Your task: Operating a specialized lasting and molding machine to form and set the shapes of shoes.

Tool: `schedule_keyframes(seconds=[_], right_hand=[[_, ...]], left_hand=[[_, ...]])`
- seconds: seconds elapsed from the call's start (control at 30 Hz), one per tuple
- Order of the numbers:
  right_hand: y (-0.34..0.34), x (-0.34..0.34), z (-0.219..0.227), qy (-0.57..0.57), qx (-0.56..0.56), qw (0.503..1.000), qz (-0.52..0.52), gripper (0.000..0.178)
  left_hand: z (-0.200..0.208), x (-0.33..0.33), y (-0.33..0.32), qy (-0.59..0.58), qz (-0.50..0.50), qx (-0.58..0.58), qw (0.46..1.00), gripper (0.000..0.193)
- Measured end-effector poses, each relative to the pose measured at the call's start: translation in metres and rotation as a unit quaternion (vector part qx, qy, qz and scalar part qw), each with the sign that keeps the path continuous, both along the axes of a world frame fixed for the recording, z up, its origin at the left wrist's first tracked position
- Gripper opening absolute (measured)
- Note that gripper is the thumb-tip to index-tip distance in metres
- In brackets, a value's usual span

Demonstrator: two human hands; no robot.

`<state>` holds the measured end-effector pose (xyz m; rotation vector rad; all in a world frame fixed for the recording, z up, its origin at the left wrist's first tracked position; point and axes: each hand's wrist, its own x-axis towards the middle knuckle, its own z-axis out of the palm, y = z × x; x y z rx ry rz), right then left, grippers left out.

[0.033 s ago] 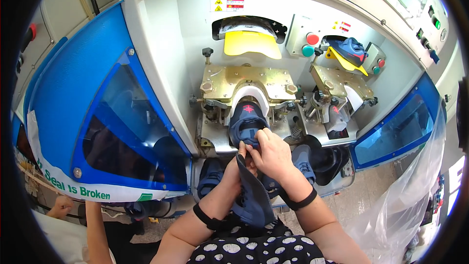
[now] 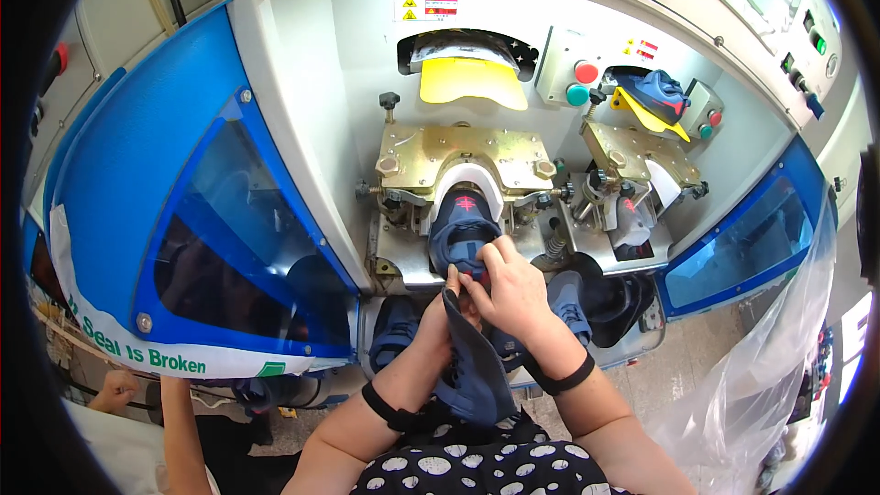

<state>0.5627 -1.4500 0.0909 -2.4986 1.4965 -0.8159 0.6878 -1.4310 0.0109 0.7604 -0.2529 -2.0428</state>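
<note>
A navy shoe upper (image 2: 456,213) with a red mark sits toe-first inside the white curved pad (image 2: 482,171) of the brass-coloured clamp (image 2: 466,148). My right hand (image 2: 510,291) is closed in a pinch on its near end, where a bit of red shows under the fingers. My left hand (image 2: 442,319) meets it there, thumb up and fingers partly hidden, also gripping that end. From the left thumb down between my forearms hangs a dark blue upper piece (image 2: 480,368); whether it joins the clamped upper I cannot tell.
A second clamp station (image 2: 632,156) stands at right, with a blue shoe (image 2: 658,94) on a yellow plate above. A blue windowed door (image 2: 156,174) swings out at left. More shoes (image 2: 394,328) lie on the shelf below. Another person's hand (image 2: 115,390) shows at lower left.
My fingers have shifted slightly at the near end of the shoe upper, and more red shows under them. Otherwise nothing has visibly moved.
</note>
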Motion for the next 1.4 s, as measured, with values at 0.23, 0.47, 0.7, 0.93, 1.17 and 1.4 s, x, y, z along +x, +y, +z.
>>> schedule_keyframes(seconds=[0.23, 0.47, 0.7, 0.93, 1.17, 1.4], right_hand=[[-0.011, 0.000, 0.006, 0.050, -0.147, 0.987, 0.038, 0.076], [-0.022, 0.001, -0.016, 0.056, 0.008, 0.996, 0.066, 0.062], [-0.020, -0.008, -0.038, 0.096, -0.023, 0.993, 0.069, 0.067], [-0.018, -0.010, -0.053, 0.075, -0.050, 0.993, 0.069, 0.073], [0.012, -0.059, -0.023, -0.101, -0.119, 0.972, 0.173, 0.062], [0.088, -0.132, -0.033, 0.084, -0.224, 0.835, 0.495, 0.046]], left_hand=[[-0.030, 0.003, 0.004, 0.090, 0.055, -0.029, 0.994, 0.030], [-0.012, -0.010, 0.010, -0.084, 0.076, -0.021, 0.993, 0.052], [-0.041, -0.019, 0.012, -0.065, 0.112, 0.005, 0.992, 0.050], [-0.061, -0.016, 0.010, -0.072, 0.123, 0.003, 0.990, 0.036], [-0.046, -0.016, 0.022, -0.159, 0.176, -0.023, 0.971, 0.048], [-0.042, -0.015, 0.036, -0.074, 0.286, 0.105, 0.950, 0.059]])
